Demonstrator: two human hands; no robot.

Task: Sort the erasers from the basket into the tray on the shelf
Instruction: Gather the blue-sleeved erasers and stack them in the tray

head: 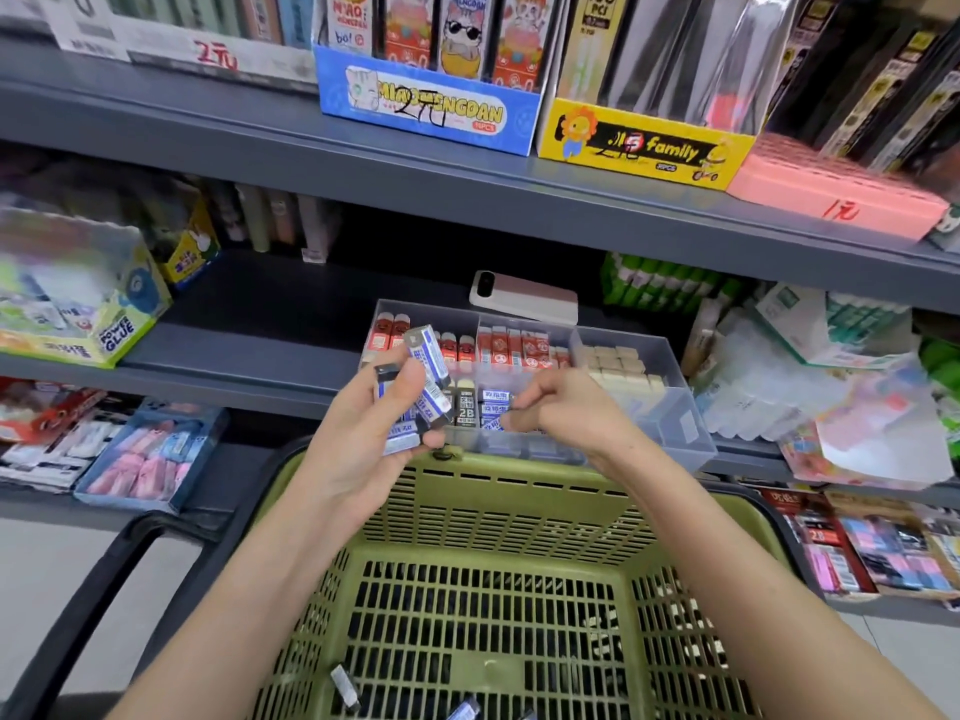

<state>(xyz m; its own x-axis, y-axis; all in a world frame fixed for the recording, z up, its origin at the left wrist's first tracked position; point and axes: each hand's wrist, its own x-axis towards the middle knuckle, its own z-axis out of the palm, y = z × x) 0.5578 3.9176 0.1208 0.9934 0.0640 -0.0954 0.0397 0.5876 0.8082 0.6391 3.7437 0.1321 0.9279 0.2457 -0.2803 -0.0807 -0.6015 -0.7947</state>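
Shop shelf carries our tray, mostly filled. Our left hand grips several blue erasers; our right hand sits at the tray, grip unclear. Few loose erasers apparently remain in the basket.

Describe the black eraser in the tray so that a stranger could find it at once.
Find the clear tray on the middle shelf, just beyond the green basket. In its front row, between the left hand and the right hand, stands the black eraser. It alone is dark and marked "2B"; its right neighbours are blue erasers.
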